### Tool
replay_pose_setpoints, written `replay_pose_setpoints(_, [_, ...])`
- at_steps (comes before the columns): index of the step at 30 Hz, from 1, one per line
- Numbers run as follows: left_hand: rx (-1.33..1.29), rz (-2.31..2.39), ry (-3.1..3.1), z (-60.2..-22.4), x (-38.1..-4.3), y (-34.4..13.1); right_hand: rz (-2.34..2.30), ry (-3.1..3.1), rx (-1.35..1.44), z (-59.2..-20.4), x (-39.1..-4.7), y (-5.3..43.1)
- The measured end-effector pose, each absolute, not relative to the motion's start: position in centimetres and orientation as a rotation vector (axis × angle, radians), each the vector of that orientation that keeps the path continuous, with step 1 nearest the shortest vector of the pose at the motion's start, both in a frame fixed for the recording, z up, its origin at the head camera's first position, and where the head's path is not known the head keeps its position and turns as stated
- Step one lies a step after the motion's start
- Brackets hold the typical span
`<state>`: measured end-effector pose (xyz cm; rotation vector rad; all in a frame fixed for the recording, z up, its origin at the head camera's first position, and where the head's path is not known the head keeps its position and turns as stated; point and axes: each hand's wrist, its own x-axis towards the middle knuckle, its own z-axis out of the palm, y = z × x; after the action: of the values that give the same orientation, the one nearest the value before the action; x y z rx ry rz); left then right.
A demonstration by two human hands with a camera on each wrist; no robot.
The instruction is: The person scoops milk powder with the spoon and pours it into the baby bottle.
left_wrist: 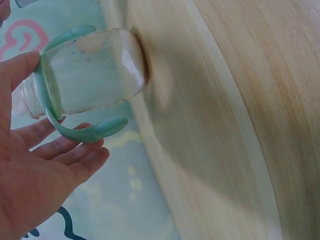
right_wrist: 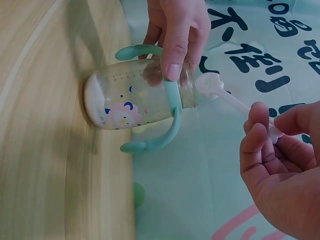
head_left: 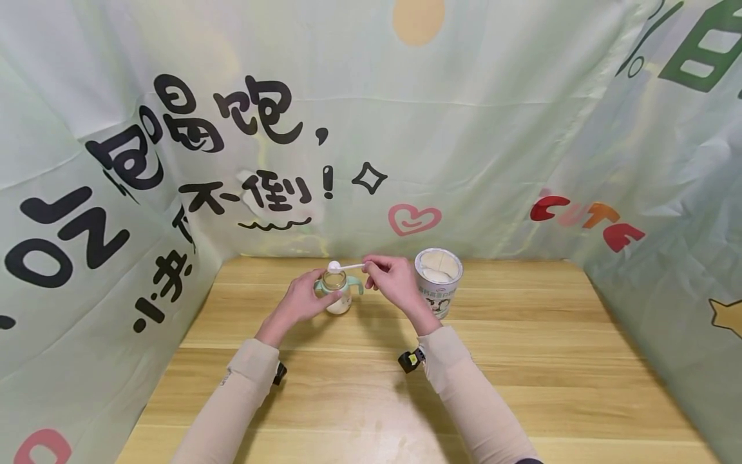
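Observation:
A clear baby bottle (right_wrist: 145, 95) with a green two-handled collar stands upright and uncapped on the table, white powder at its bottom. My left hand (head_left: 301, 298) grips it at the collar, thumb on the near side and fingers behind. In the right wrist view, my right hand (right_wrist: 285, 145) pinches the end of a white scoop (right_wrist: 227, 95). The scoop's bowl, heaped with white powder, is held right at the bottle's open mouth. Beside the right forearm stands a large open milk powder can (head_left: 438, 277), partly hidden behind the wrist.
The wooden table (head_left: 522, 361) is backed by a pale green printed cloth (head_left: 487, 129) on its far side and both flanks. Wrist cameras (head_left: 411, 359) are strapped to both arms. The can stands just right of the right hand.

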<state>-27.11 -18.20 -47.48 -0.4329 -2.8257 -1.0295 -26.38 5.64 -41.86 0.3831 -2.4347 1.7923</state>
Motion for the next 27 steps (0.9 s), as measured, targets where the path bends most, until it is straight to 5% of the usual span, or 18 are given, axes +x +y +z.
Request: replay_pose_setpoints(27, [-0.447,-1.045,-2.806,-47.52,-27.21,-18.10,1.739,-2.452,0.418,-42.14,-26.28,5.77])
